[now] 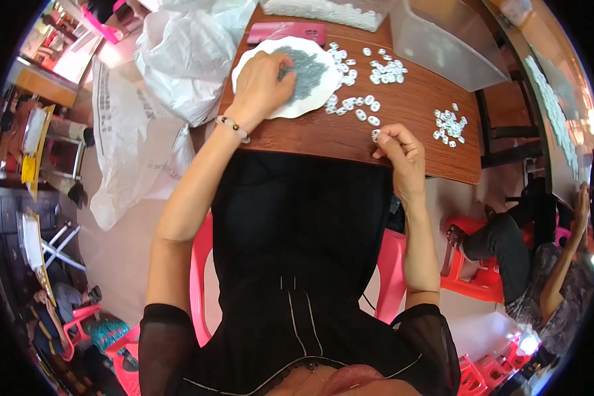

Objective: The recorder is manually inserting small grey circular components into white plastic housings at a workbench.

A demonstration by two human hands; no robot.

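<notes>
My left hand point(261, 82) is over a white scalloped plate point(247, 63), its bent fingers among a heap of small thin grey pieces point(308, 72). A gap shows between its thumb and index finger; the other fingers are partly hidden. At the table's near edge, my right hand point(402, 155) pinches a small white oval piece with two holes point(375, 135) between thumb and finger. Just beyond it, more white oval pieces point(361, 114) lie loose beside the plate. Separate clusters of such pieces sit farther back point(389, 71) and at the right point(449, 125).
A pink phone point(287, 32) lies behind the plate. A translucent plastic bin point(442, 46) and a clear tray of white pieces point(323, 12) stand at the back. White plastic bags point(178, 66) crowd the table's left side. Another person point(554, 277) sits at the right.
</notes>
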